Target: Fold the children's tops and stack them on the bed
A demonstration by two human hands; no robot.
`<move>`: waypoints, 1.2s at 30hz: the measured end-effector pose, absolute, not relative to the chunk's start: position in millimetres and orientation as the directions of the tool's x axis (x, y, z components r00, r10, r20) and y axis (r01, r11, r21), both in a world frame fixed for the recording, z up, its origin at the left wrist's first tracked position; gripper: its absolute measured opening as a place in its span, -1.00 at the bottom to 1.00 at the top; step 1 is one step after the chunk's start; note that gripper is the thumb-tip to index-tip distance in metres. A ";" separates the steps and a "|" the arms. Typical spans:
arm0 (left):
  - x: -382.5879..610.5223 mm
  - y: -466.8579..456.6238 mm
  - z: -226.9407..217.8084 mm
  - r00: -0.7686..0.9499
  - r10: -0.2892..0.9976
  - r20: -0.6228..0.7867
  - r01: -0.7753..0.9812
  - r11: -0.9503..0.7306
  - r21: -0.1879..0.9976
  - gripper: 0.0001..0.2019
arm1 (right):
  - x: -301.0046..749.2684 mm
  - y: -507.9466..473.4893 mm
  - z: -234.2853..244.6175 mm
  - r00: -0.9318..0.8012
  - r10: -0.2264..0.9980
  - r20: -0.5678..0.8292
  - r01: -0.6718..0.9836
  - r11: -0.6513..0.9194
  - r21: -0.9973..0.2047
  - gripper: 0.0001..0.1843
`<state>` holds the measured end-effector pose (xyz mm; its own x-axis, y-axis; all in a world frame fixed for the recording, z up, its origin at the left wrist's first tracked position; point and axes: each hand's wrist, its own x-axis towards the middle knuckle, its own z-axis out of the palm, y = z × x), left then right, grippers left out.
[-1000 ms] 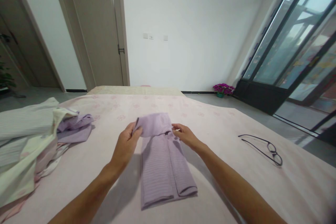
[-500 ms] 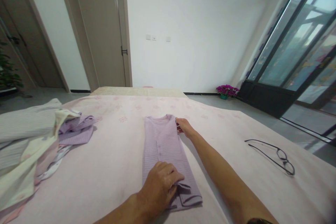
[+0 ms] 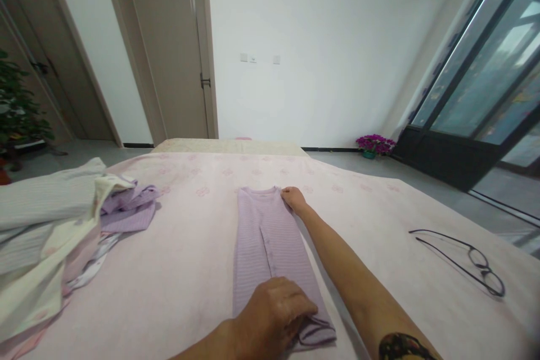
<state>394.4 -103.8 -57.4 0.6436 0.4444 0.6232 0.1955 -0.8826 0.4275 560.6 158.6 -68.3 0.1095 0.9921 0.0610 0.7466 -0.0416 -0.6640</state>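
Observation:
A lilac striped garment [image 3: 270, 242], folded into a long narrow strip, lies flat on the pink sheet in the middle of the view. My left hand [image 3: 276, 315] is closed over its near end, fingers curled around the hem. My right hand [image 3: 293, 198] reaches out to the far right corner of the strip and pinches the cloth there, fingers closed.
A heap of pale and lilac clothes [image 3: 54, 230] lies at the left of the bed. A pair of glasses [image 3: 468, 261] rests on the sheet at the right. The pink sheet [image 3: 177, 270] covers the whole bed. A door, a potted plant and glass doors stand beyond.
The folded-over top of the garment was laid out flat. My left hand went from its far end down to its near end. The view has shifted slightly.

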 end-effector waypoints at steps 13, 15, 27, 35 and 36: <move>387.2 -107.1 -62.3 0.880 0.330 0.343 0.244 -0.931 0.271 -0.71 | 557.9 136.0 -65.0 0.135 0.966 0.219 0.891 -0.021 -0.454 -0.60; 386.4 -107.7 -63.7 0.887 0.327 0.325 0.247 -0.932 0.264 -0.70 | 558.8 130.3 -64.0 0.071 0.944 0.323 0.919 0.064 -0.389 -0.61; 367.1 -114.6 -36.1 0.941 0.261 0.213 0.144 -0.884 0.444 -0.39 | 568.6 134.2 -61.2 -0.227 0.957 0.181 0.924 0.270 -0.271 -0.65; 353.2 -112.0 -41.4 0.585 0.713 0.388 0.256 -0.615 0.746 -0.67 | 578.4 87.0 -54.6 -0.177 0.975 0.135 0.927 0.211 -0.311 -0.46; 352.1 -110.7 -41.9 0.575 0.713 0.401 0.259 -0.623 0.738 -0.70 | 577.4 76.4 -53.2 -0.169 0.975 0.145 0.928 0.207 -0.310 -0.45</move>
<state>352.1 -110.7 -41.9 0.5751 0.7133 0.4005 0.2587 -0.6231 0.7381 577.4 76.4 -53.2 -0.1688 0.9749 0.1453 0.9279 0.2069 -0.3101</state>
